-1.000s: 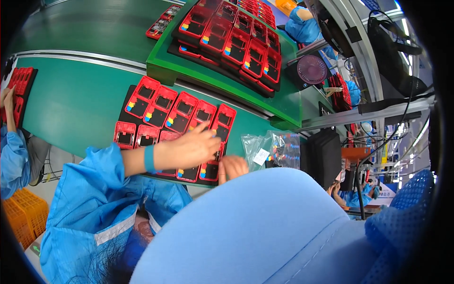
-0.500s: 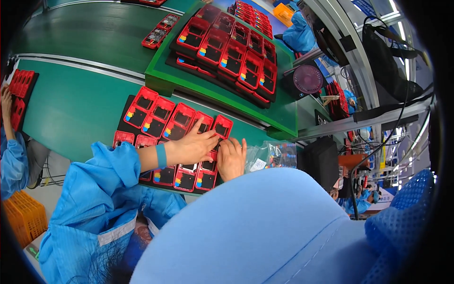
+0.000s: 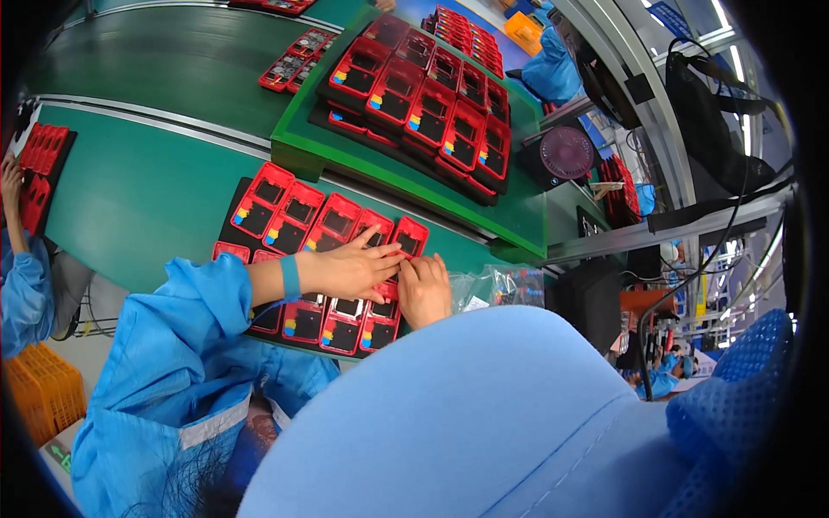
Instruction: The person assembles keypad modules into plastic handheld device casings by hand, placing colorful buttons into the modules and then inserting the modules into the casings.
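The green worktable [image 3: 155, 181] forms the main work surface. A raised green platform [image 3: 527, 173] stands along its far side and supports a stack of filled black trays [image 3: 485, 198]. A separate black tray [image 3: 239, 200] lies on the worktable, in front of the platform. The red housings [image 3: 294, 214] are arranged on this tray in two rows. The left hand [image 3: 350, 269] is positioned palm down over the right part of the tray, fingers spread across the housings. The right hand [image 3: 426, 292] is located at the tray's right end, fingers bent, close to the left fingertips; whether it grips a part cannot be determined. A clear plastic bag [image 3: 514, 287] lies just right of the right hand. A teal band [image 3: 291, 276] encircles the left wrist.
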`<state>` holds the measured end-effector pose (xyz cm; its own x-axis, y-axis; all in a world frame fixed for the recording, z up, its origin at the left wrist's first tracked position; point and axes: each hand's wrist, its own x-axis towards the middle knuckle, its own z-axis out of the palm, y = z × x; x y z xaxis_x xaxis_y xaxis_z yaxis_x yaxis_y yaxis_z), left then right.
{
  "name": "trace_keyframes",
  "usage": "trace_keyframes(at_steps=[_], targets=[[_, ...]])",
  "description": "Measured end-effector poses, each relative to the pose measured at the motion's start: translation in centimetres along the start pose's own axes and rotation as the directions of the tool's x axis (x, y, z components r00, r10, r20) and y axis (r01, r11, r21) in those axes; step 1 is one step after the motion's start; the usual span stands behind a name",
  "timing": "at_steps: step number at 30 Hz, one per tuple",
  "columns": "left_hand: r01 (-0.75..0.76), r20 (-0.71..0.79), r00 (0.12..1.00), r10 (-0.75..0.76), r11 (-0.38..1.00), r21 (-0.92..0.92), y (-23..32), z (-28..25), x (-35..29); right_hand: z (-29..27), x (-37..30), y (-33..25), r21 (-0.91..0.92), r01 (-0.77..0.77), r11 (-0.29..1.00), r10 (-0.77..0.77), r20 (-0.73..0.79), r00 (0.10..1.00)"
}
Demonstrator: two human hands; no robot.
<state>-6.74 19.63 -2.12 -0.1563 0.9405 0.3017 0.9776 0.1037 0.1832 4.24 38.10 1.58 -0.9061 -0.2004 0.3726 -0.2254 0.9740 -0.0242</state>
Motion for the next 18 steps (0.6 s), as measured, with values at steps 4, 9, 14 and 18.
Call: trace_keyframes(at_steps=[4,9,14,18], targets=[[0.074,-0.014,0.997,-0.081,0.959,-0.273,-2.4,-4.0,-2.1,-1.4,0.5,0.6,0.05,0.042,0.998,-0.043,0.038,0.998],[0.049,0.107,0.994,-0.035,0.99,-0.132,-2.9,-5.6,-4.7,-0.2,2.7,-2.9,0.29,0.197,0.937,-0.198,-0.024,0.98],[-0.07,-0.053,0.995,0.079,0.986,0.15,-1.4,-6.1,-5.2,-0.3,3.8,-3.6,0.241,0.18,0.954,-0.188,0.01,0.982],[-0.076,-0.033,0.996,0.082,0.984,0.16,-1.6,-4.4,-5.9,-0.1,3.2,-3.9,0.166,0.216,0.962,-0.216,-0.022,0.976]])
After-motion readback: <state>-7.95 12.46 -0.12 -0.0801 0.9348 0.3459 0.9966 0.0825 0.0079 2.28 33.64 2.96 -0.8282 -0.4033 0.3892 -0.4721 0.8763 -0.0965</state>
